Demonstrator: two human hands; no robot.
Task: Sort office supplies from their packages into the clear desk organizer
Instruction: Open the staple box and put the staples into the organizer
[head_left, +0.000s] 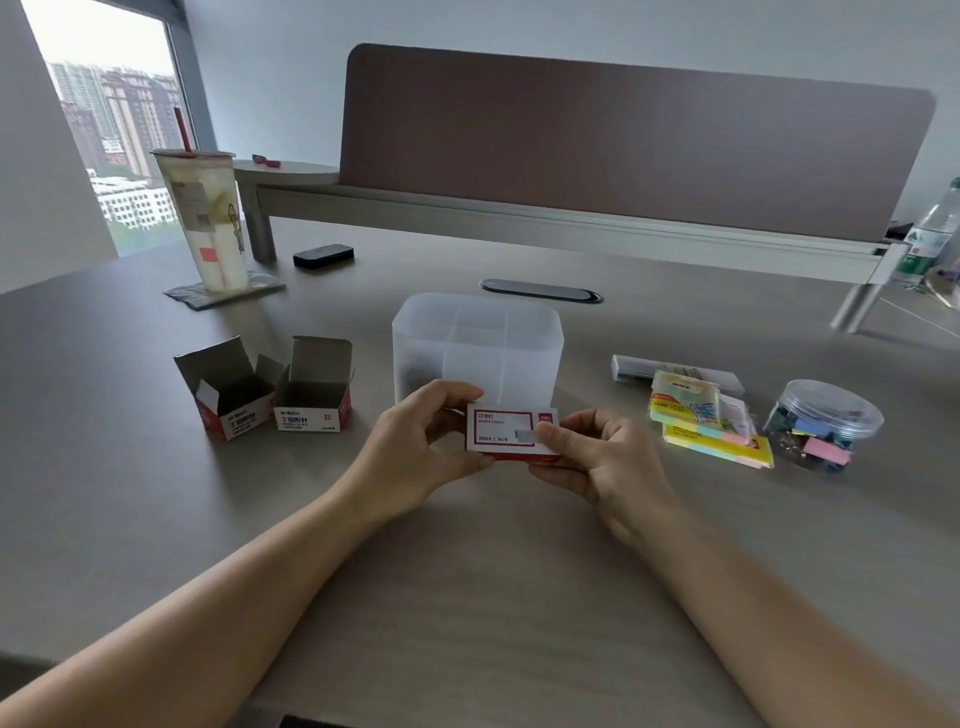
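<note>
A small red and white staple box (506, 430) is held flat between both hands just in front of the clear desk organizer (478, 348). My left hand (415, 441) grips its left end. On the right end sits my right hand (592, 457), thumb pressed on the top face. The organizer has several compartments, and something dark lies in its front left one. Two opened red and white paper clip boxes (236, 387) (317, 387) stand to the left, flaps up.
Right of the organizer lie packs of coloured sticky notes (711, 421), a long white box (634, 368) and a round clear tub of binder clips (821, 426). At the back left stand a drink cup with a straw (205, 218) and a black object (323, 255). A desk divider (623, 145) spans the rear.
</note>
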